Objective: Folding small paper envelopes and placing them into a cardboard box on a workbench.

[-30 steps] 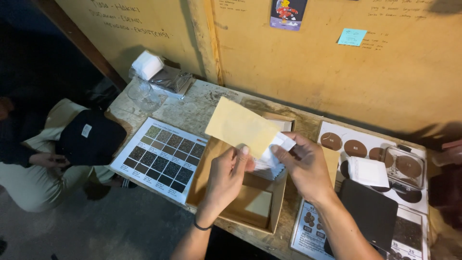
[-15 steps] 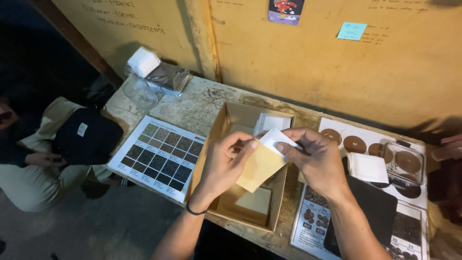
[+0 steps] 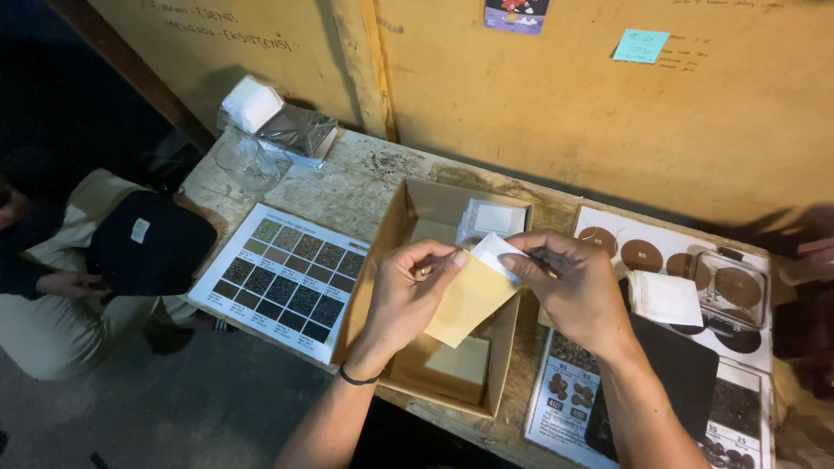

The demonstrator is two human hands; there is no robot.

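Observation:
Both my hands are raised over an open cardboard box (image 3: 408,227) on a rough wooden table (image 3: 347,187). My left hand (image 3: 407,295) pinches the upper edge of a tan paper envelope (image 3: 467,300) that hangs tilted below my fingers. My right hand (image 3: 569,287) pinches a small white packet (image 3: 493,250) at the mouth of that envelope. More white packets (image 3: 492,219) lie in the far end of the box, and a tan envelope (image 3: 458,360) lies flat at its near end.
A sample chart with dark squares (image 3: 282,280) lies left of the box. Charts with brown discs (image 3: 647,252), a white paper stack (image 3: 665,300), a clear plastic case (image 3: 730,300) and a black pad (image 3: 673,382) lie right. A glass (image 3: 243,161) stands far left. A person (image 3: 87,269) crouches beside the table.
The tan envelope, held up high a second ago, has swung down to hang below my hands. My right hand has brought the white packet to its mouth.

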